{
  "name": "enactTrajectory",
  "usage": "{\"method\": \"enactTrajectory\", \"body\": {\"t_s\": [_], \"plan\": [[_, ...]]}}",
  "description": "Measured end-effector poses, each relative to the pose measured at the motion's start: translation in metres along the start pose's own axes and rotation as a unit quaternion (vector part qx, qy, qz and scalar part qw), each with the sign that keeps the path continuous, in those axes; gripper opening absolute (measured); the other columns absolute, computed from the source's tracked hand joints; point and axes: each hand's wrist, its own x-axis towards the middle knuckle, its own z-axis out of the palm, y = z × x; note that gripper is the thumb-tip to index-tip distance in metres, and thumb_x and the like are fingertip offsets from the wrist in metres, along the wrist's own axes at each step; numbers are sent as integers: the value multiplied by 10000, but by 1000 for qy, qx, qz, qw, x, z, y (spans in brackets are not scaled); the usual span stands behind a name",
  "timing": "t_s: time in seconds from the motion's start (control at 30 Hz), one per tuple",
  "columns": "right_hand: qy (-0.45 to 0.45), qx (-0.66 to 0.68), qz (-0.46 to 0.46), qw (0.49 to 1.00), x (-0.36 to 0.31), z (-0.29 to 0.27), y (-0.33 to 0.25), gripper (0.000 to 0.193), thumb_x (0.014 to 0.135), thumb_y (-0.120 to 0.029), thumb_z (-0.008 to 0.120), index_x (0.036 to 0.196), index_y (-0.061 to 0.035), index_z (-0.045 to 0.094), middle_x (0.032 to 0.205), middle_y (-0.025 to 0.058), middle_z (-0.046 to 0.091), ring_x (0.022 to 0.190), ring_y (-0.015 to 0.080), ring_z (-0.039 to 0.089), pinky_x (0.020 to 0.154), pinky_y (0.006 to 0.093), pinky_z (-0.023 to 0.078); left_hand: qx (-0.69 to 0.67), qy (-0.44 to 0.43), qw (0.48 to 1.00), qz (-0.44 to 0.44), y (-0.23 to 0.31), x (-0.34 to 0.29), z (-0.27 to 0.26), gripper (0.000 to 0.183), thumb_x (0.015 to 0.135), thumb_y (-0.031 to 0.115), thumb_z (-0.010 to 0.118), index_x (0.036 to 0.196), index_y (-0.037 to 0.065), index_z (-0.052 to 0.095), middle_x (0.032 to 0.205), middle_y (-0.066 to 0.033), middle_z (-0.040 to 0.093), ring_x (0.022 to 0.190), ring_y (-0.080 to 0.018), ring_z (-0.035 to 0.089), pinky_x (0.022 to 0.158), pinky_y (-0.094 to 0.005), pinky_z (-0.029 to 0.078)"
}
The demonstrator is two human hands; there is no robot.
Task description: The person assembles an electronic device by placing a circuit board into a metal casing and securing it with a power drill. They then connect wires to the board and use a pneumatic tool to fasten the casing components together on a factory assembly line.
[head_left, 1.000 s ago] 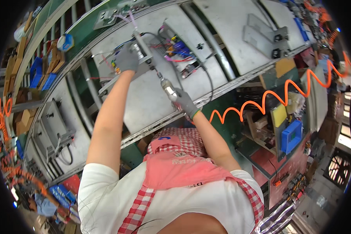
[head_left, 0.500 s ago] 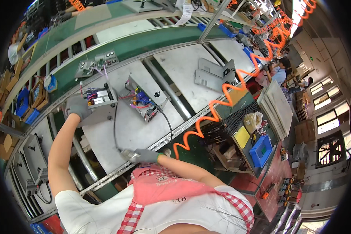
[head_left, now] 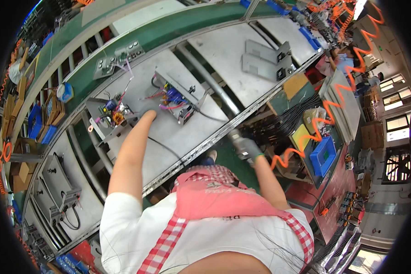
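Note:
My left hand [head_left: 148,108], in a grey glove, is over the metal work plate [head_left: 173,144], between two opened electronic units. Its fingers blend into the grey behind and cannot be made out. Beside it on the left, the nearer unit [head_left: 109,119] lies tilted, its wires and a copper-coloured coil showing. On the other side, the second unit [head_left: 180,98] has a metal panel, blue and pink wires and a black cable. My right hand [head_left: 249,150], also gloved, is closed round a silver tool [head_left: 235,136], past the bench's front edge; its exact kind is unclear.
An orange coiled hose [head_left: 332,121] hangs down near my right hand. Bent grey metal covers [head_left: 260,64] lie further along the line. A blue bin [head_left: 322,156] and a bundle of black cables [head_left: 301,112] are at the right. A circuit board [head_left: 118,58] rests behind the units.
My left hand has gone from the left unit to the space right of it. That unit now sits turned, with its coil showing. My right hand has moved right, away from the plate's edge.

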Motion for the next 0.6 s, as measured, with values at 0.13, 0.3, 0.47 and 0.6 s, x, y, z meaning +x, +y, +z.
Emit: {"method": "enactTrajectory", "body": {"t_s": [0.13,0.3,0.47,0.6], "plan": [[175,103,-79,976,-48,-76,23,232,869,-294,574,937,-72,567,584,24,510,408,120,481,352,263,367,-256,-25,964,-70,55,-2,22,169,856,243,513,920,142,631,901,-82,606,815,-196,592,620,-301,472],[138,-39,-61,988,-78,-69,43,204,823,-230,636,943,-81,565,610,25,558,439,120,535,365,269,414,-561,-67,821,-76,58,12,50,99,843,254,529,855,167,575,774,-21,550,683,-148,539,555,-285,448],[14,-310,-178,934,-45,-19,53,343,779,-351,668,975,-72,641,764,51,639,615,137,569,560,312,466,-712,-367,593,-77,40,-20,52,113,784,268,562,706,226,493,560,64,447,454,-95,441,392,-246,364],[-87,-286,-197,934,-6,43,37,537,754,-523,616,1019,-56,643,911,151,659,812,272,635,727,393,472,-771,-325,510,-200,71,-81,-7,254,805,277,470,570,190,427,423,67,263,316,-99,202,310,-242,164]]}}
